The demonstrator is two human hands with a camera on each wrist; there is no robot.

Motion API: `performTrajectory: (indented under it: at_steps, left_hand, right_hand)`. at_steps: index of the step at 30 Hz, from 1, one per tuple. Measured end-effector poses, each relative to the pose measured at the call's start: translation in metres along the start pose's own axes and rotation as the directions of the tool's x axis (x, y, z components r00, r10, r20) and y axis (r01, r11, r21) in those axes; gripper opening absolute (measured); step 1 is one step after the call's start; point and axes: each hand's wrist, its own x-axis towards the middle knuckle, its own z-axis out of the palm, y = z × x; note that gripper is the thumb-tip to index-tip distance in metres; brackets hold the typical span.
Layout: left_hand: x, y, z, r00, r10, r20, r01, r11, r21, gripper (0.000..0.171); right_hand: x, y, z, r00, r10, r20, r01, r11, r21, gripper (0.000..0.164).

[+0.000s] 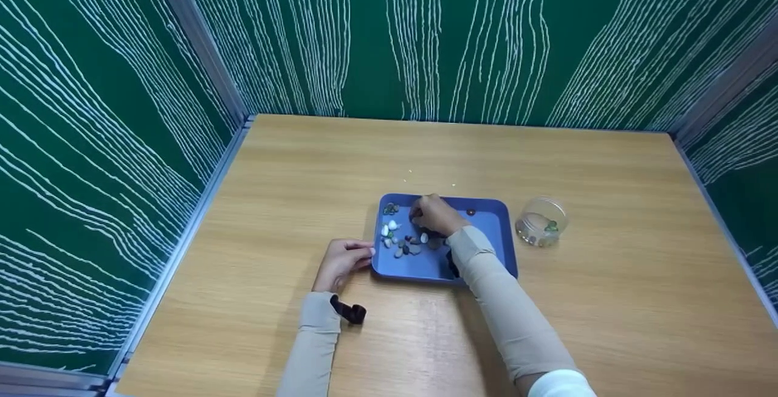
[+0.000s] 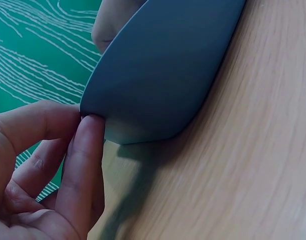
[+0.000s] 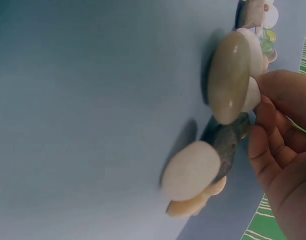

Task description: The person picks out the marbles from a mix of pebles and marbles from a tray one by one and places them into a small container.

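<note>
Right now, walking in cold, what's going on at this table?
A person's left hand pinches the near-left rim of a blue tray, while the right hand reaches in among pebbles; whether it grips one is unclear. Most visible pebbles lie toward the tray's left side. A clear container with a green piece inside stands right of the tray.

Two hands (image 1: 343, 260) (image 1: 439, 214), one tray (image 1: 413, 269), one tub (image 1: 541, 222), over ten stones (image 1: 415, 250)
</note>
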Motion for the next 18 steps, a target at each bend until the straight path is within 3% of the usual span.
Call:
performTrajectory:
  at_steps: [18]
  left_hand:
    - [0.0, 0.003, 0.0, 1.0, -0.022, -0.01, 0.023, 0.999, 0.023, 0.026]
  right_hand:
    - [-0.007, 0.002, -0.014, 0.995, 0.099, -0.003, -0.098, 0.984, 0.151, 0.016]
